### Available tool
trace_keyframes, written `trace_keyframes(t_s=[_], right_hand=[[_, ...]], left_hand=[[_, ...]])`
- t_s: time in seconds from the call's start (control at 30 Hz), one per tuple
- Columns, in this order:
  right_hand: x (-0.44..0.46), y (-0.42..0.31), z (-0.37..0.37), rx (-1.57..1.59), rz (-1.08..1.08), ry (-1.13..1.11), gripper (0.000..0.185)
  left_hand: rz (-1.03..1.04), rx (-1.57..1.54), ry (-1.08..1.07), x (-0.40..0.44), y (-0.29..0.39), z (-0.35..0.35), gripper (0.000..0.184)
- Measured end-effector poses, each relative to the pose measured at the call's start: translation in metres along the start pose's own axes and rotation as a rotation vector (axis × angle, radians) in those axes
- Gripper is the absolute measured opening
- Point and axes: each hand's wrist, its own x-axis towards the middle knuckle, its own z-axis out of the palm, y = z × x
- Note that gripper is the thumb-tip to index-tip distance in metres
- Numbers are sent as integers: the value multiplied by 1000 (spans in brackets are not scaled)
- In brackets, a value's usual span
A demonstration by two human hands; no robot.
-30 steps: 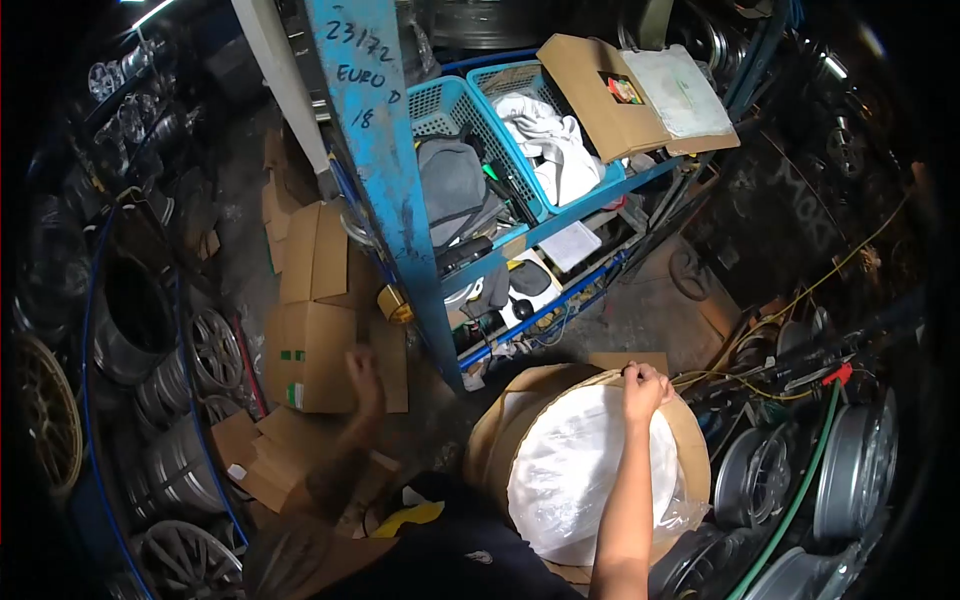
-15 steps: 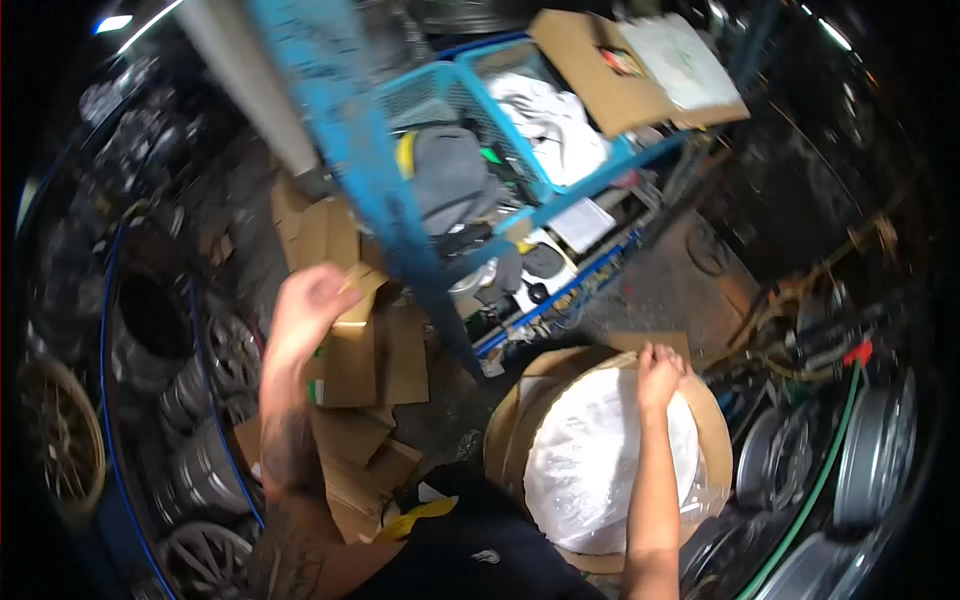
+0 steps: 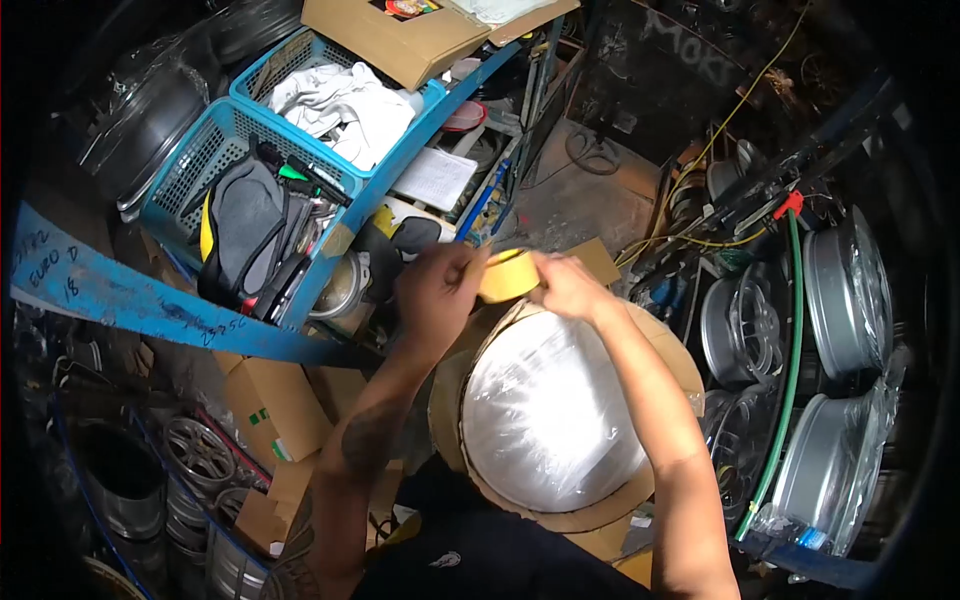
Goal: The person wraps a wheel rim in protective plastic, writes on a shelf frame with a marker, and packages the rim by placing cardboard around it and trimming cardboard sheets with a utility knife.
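Note:
A roll of yellow tape (image 3: pixel 510 277) is between my two hands, above the far rim of a round, plastic-wrapped bundle. My left hand (image 3: pixel 438 295) has its fingers curled at the tape's left side. My right hand (image 3: pixel 572 284) grips the right side, its forearm crossing over the bundle. Shiny whitish film (image 3: pixel 550 410) covers the bundle's round face and reflects bright light. A cardboard ring (image 3: pixel 672 365) surrounds that face, and its far edge is partly covered by my hands. What lies under the film is hidden.
To the left, a blue shelf (image 3: pixel 200 325) carries blue baskets (image 3: pixel 215 130) with a white cloth and a grey-black item. Cardboard boxes (image 3: pixel 280 405) lie below it. Wheel rims (image 3: pixel 845 300) stand on the right behind a green hose (image 3: pixel 790 370); more rims (image 3: pixel 200 450) fill the lower left.
My left hand has come across from the boxes to meet my right hand, bringing the yellow tape over the bundle's far edge. The view has turned to the right.

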Motion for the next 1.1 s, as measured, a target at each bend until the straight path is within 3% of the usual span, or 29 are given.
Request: trace_keyframes(t_s=[0.07,0.2,0.27,0.37,0.47,0.6,0.67,0.73,0.87,1.03,1.1], right_hand=[[-3,-8,-2,224,22,99,85],[18,6,22,346,-87,576,110],[23,-8,23,424,-67,692,96],[29,-2,37,471,149,734,74],[34,25,35,243,-97,813,59],[25,38,3,48,-133,590,51],[26,56,5,335,-98,382,56],[29,74,10,863,2,174,59],[6,63,-6,1233,35,19,67],[1,55,14,1430,217,190,47],[-5,44,20,1423,101,217,54]], left_hand=[[33,29,-37,21,-17,46,18],[-206,-249,-40,39,-12,104,20],[-286,-292,-8,45,-5,113,23],[-269,-247,-3,55,-4,116,23],[-139,-133,59,74,-30,91,21],[-441,-639,90,69,-108,66,20],[-486,-775,107,64,-127,54,16],[-452,-844,111,57,-137,46,10],[-392,-838,7,51,-126,35,8],[-286,-708,-138,70,-37,25,15],[-263,-712,-215,72,-10,35,17]])
